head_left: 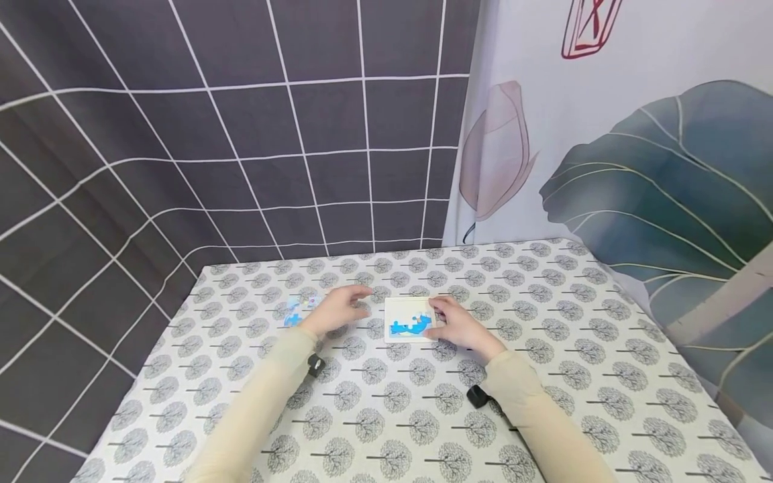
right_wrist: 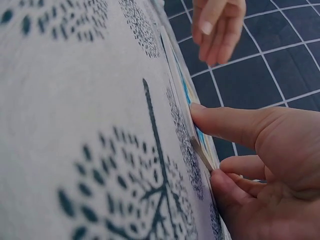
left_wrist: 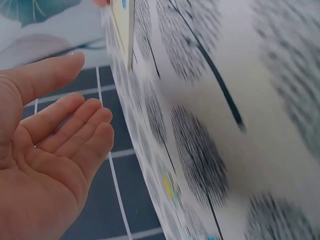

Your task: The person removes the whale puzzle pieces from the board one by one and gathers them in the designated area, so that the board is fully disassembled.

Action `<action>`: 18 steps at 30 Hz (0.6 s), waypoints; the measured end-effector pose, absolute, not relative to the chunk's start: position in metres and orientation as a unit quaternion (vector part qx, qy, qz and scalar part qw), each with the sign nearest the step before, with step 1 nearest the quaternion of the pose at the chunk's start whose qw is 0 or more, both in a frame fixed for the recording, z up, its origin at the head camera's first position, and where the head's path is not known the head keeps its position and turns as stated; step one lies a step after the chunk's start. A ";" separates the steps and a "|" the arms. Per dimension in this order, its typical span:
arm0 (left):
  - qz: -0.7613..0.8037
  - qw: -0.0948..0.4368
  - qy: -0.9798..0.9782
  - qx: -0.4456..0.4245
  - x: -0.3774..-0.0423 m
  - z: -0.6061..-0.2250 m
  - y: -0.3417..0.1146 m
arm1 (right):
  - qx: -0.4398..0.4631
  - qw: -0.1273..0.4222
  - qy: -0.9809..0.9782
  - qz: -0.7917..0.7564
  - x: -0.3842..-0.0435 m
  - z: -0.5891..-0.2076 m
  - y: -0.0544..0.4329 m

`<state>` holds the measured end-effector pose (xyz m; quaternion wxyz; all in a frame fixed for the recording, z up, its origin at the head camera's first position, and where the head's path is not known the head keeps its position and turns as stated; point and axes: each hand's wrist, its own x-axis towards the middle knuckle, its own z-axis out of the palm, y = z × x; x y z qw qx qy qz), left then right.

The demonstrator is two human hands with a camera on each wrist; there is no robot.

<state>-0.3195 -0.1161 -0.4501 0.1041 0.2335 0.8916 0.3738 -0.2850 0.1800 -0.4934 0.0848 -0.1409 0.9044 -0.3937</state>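
Note:
A square cream puzzle tray (head_left: 395,306) lies flat on the patterned cloth, with several blue puzzle pieces (head_left: 406,327) fitted along its lower part. My right hand (head_left: 457,325) holds the tray by its right edge; in the right wrist view the thumb (right_wrist: 225,122) lies on the rim and the fingers are at the side. My left hand (head_left: 339,308) hovers left of the tray with nothing in it, its fingers loosely extended and the palm bare in the left wrist view. Left of that hand lie loose puzzle pieces (head_left: 294,316), partly hidden behind it.
A white tablecloth (head_left: 386,376) printed with grey trees covers the table. Dark grid-patterned fabric (head_left: 241,134) hangs behind and to the left, and a light curtain (head_left: 513,54) with plant prints on the right. Each wrist wears a small black camera (head_left: 477,396).

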 end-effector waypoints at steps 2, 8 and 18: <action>0.361 0.105 0.894 0.242 -0.320 -0.449 -0.106 | -0.145 0.084 0.906 -0.388 -0.286 -0.494 0.180; 0.359 0.116 0.889 0.260 -0.321 -0.449 -0.075 | -0.148 0.079 0.910 -0.380 -0.287 -0.494 0.180; 0.336 0.140 0.881 0.303 -0.326 -0.468 -0.043 | -0.147 0.080 0.906 -0.388 -0.285 -0.495 0.180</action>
